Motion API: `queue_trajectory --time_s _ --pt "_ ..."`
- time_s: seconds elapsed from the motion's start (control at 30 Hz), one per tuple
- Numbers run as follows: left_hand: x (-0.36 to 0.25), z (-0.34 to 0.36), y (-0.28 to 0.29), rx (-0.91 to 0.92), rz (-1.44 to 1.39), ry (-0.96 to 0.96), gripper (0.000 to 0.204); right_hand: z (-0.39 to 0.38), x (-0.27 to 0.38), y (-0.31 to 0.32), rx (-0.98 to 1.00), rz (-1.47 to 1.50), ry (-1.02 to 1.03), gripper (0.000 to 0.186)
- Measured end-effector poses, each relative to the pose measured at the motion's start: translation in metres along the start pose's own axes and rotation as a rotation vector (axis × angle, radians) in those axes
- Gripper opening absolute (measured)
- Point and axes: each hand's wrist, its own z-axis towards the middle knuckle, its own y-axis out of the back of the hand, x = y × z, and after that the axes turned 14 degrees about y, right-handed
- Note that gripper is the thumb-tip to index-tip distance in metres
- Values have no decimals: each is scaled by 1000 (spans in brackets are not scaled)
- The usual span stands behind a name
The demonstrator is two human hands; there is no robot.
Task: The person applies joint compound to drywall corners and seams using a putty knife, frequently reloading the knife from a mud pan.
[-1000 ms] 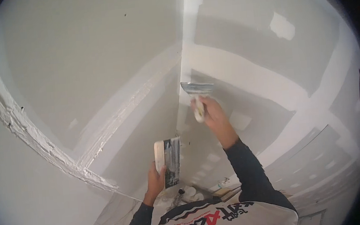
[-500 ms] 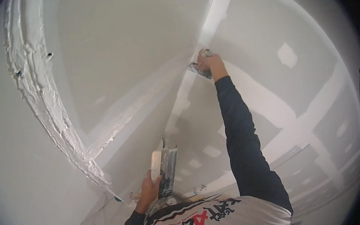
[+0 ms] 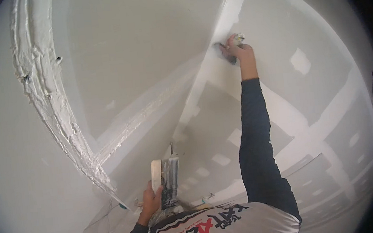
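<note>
My right hand (image 3: 244,49), arm stretched up, is closed round the handle of a putty knife (image 3: 224,53). The blade is blurred and lies on the white corner seam (image 3: 210,64) where two plasterboard surfaces meet. Lower down, my left hand (image 3: 150,202) grips a trowel (image 3: 170,181) by its pale handle. Its broad grey blade is smeared with white joint compound and stands away from the boards.
Thick, ridged wet compound (image 3: 41,72) runs down the left side, with a thinner rough seam (image 3: 137,121) branching from it. Smooth white bands (image 3: 314,133) and patches cover the grey boards at right. Cables (image 3: 99,223) hang low at left.
My right hand has moved the putty knife up and to the right, to a higher part of the corner seam. The trowel in my left hand has shifted slightly left and down.
</note>
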Motion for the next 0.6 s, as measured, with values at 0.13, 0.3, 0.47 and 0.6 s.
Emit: queue_trajectory --time_s 0.13,0.3,0.47,0.6 --pt "30 -4 6 -20 -75 141 36 -93 -32 68 204 -99 -110 46" --pt "14 24 -24 10 -342 150 44 -231 -31 224 759 -1745 702 33" --pt "20 46 -57 194 -682 472 53 -295 -32 419 1385 -2354 315 58" --pt "18 43 -42 99 -470 569 56 -305 2 486 1042 -2396 389 63"
